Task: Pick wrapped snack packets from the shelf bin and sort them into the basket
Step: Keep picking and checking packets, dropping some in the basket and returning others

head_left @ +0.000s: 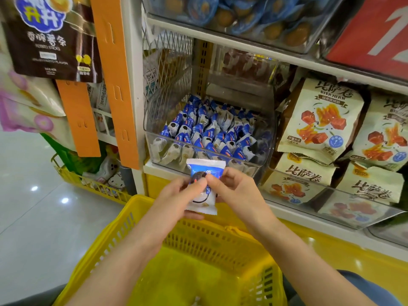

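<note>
While both hands sit above the yellow basket [130, 219], they're holding one white-and-blue snack packet [207, 171] between them, right in front of the clear shelf bin [167, 151]. Left hand [176, 195] is curled round its lower left side, thumb on the front, and right hand [234, 191] pinches the right edge. The bin's packed with similar packets [209, 127].

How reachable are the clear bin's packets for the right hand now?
Likely yes, once it lets go: the right hand pinches the held packet, yet the open-topped clear bin sits just beyond, nothing between.
</note>
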`<action>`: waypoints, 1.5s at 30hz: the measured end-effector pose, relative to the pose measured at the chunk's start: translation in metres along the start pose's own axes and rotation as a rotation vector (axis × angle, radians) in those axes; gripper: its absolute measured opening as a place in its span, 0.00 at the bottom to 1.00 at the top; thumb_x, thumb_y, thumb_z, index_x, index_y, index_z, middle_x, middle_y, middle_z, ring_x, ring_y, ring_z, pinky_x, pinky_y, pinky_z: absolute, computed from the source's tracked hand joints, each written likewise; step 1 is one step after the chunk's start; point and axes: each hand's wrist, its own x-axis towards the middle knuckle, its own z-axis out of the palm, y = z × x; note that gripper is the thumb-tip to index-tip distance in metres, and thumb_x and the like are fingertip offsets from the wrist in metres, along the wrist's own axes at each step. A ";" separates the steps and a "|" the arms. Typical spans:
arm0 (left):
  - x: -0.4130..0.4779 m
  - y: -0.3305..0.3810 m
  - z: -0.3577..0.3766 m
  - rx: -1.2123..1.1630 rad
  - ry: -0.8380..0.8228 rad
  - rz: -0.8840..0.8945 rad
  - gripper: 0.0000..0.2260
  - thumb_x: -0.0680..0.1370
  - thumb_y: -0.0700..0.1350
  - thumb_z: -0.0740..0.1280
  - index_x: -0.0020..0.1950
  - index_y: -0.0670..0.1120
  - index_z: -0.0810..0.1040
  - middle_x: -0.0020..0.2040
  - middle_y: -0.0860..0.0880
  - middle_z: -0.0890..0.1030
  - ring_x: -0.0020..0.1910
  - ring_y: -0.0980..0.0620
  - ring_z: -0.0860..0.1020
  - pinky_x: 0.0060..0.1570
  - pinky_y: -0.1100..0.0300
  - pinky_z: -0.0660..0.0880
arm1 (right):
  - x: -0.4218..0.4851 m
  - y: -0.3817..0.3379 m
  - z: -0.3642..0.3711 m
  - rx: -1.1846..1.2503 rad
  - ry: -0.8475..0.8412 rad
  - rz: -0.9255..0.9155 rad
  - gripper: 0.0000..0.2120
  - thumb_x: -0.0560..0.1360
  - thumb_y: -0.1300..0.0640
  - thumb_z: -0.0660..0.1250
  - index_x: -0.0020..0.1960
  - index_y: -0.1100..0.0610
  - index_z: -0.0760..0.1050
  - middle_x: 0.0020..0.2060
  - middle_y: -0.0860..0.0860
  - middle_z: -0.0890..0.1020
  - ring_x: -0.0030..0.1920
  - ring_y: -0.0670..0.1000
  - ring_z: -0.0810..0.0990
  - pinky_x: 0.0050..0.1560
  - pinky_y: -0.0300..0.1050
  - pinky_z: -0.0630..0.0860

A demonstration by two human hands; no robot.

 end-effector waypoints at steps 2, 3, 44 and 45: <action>-0.001 0.000 0.000 0.105 0.054 0.045 0.11 0.73 0.47 0.69 0.55 0.51 0.77 0.47 0.52 0.83 0.43 0.59 0.82 0.38 0.62 0.80 | 0.000 0.001 0.001 -0.004 0.027 -0.019 0.05 0.74 0.57 0.67 0.49 0.55 0.76 0.41 0.52 0.83 0.35 0.42 0.80 0.32 0.34 0.75; 0.000 -0.001 -0.001 0.130 0.065 0.057 0.12 0.73 0.45 0.69 0.56 0.51 0.76 0.48 0.52 0.83 0.43 0.60 0.82 0.39 0.63 0.79 | 0.000 0.000 0.002 0.000 0.037 -0.028 0.04 0.75 0.57 0.65 0.49 0.55 0.75 0.40 0.52 0.83 0.34 0.43 0.79 0.31 0.34 0.75; 0.036 0.037 -0.043 -0.137 0.221 0.280 0.10 0.75 0.45 0.68 0.55 0.48 0.74 0.51 0.51 0.80 0.47 0.56 0.79 0.41 0.66 0.76 | 0.191 -0.032 -0.033 -1.151 0.384 0.325 0.26 0.80 0.45 0.54 0.57 0.69 0.72 0.58 0.64 0.76 0.57 0.62 0.75 0.55 0.49 0.71; 0.036 0.037 -0.043 -0.142 0.222 0.280 0.10 0.75 0.44 0.68 0.55 0.48 0.74 0.51 0.51 0.80 0.47 0.57 0.79 0.40 0.67 0.76 | 0.194 -0.030 -0.032 -1.120 0.388 0.328 0.26 0.79 0.45 0.57 0.58 0.69 0.72 0.57 0.64 0.76 0.57 0.63 0.75 0.57 0.50 0.72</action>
